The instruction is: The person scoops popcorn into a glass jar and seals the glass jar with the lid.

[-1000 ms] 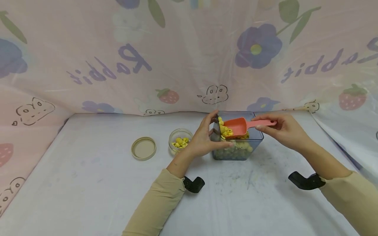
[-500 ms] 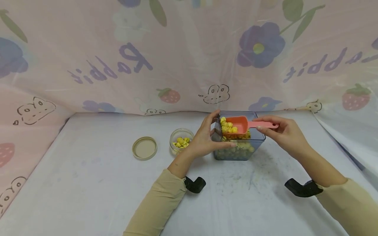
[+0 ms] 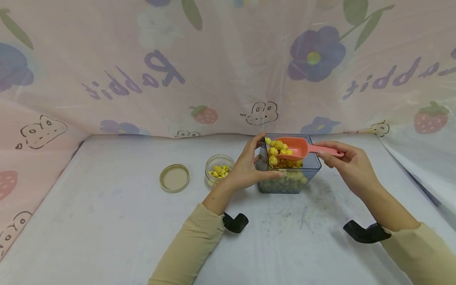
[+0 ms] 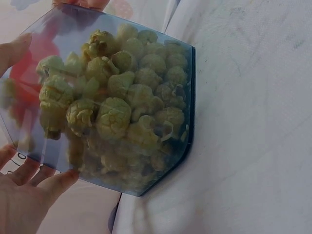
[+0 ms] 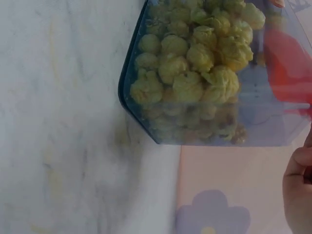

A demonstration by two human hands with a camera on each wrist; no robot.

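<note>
A clear bluish square container [image 3: 306, 174] full of yellow popcorn [image 4: 114, 117] stands on the white table. My left hand [image 3: 246, 168] grips its left side, thumb along the front wall and fingers around the back left. Between thumb and fingers my right hand [image 3: 350, 162] pinches the handle of a coral-red scoop [image 3: 299, 148]. The scoop's bowl lies inside the container's mouth, tipped to the left, with popcorn at its lip. Through the clear wall the scoop shows as a red blur in both wrist views.
Left of the container stands a small round clear jar [image 3: 213, 159] with some popcorn inside, partly behind my left wrist. Farther left a beige round lid [image 3: 174, 179] lies on the table [image 3: 117, 221]. A printed pink curtain [image 3: 221, 79] hangs behind.
The scoop has shifted right and slightly up in the container, and popcorn now shows around its lip. My right hand moved right with it. The left hand stays in place on the container.
</note>
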